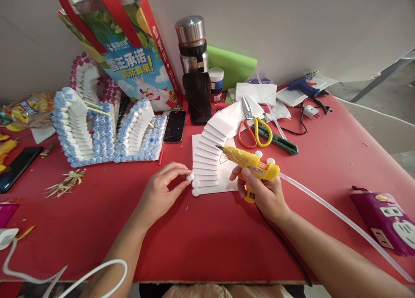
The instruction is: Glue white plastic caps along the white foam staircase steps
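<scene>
Forearms [337,248] angle inward, left hand [162,195] pinching a white rosette [189,177], right hand [268,195] wrapped around a glue gun [244,160].

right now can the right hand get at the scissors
Probably not without setting something down: the right hand is wrapped around the glue gun. The scissors lie just beyond, apparently uncovered.

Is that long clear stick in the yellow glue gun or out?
Partly in. The clear stick goes into the back of the yellow glue gun; a long length trails outside.
</scene>
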A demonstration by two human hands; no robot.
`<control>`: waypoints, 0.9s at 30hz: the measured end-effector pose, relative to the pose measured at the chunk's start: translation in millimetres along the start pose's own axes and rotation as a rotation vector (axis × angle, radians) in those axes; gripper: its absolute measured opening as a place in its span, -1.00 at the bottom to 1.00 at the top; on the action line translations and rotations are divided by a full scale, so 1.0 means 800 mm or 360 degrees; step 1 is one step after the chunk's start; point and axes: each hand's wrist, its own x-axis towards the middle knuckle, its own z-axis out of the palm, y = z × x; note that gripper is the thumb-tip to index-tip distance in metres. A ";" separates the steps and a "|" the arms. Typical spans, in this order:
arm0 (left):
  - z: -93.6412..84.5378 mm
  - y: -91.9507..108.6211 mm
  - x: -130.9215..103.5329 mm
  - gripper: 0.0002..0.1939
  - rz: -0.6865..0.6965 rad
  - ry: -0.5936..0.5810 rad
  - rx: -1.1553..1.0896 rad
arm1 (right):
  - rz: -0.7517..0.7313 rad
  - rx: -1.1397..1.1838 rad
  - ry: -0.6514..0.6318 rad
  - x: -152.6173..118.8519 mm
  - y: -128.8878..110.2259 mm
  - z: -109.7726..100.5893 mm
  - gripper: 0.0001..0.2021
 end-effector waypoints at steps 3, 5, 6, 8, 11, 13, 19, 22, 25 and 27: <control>0.003 0.000 0.001 -0.88 0.0021 -0.0019 0.0022 | -0.0004 0.0006 0.0003 0.001 0.001 0.001 -0.70; 0.005 -0.001 0.003 -0.87 0.0047 -0.0029 0.0048 | -0.0001 -0.0001 0.0017 0.001 0.001 0.001 -0.70; 0.006 -0.001 0.003 -0.87 0.0059 -0.0034 0.0058 | 0.0007 -0.0002 0.0021 0.001 0.001 0.001 -0.70; 0.006 0.000 0.003 -0.87 0.0073 -0.0047 0.0075 | 0.0034 0.0002 0.0020 0.001 0.000 0.001 -0.69; 0.005 0.000 0.003 -0.86 0.0075 -0.0086 0.0087 | 0.0049 0.0019 0.0009 0.001 -0.003 0.002 -0.70; 0.003 0.001 0.004 -0.86 0.0079 -0.0107 0.0089 | 0.0036 0.0022 0.0013 0.001 -0.004 0.003 -0.70; 0.000 0.001 0.007 -0.85 0.0089 -0.0159 0.0068 | 0.0038 0.0006 0.0032 0.003 -0.007 0.004 -0.71; 0.000 0.001 0.007 -0.85 0.0081 -0.0170 0.0076 | 0.0066 -0.0002 0.0030 0.003 -0.006 0.004 -0.69; 0.000 0.001 0.006 -0.85 0.0094 -0.0171 0.0087 | 0.0088 -0.0010 0.0035 0.002 -0.004 0.003 -0.68; -0.001 0.000 0.006 -0.85 0.0117 -0.0164 0.0099 | 0.0112 -0.0006 0.0029 0.001 -0.004 0.003 -0.67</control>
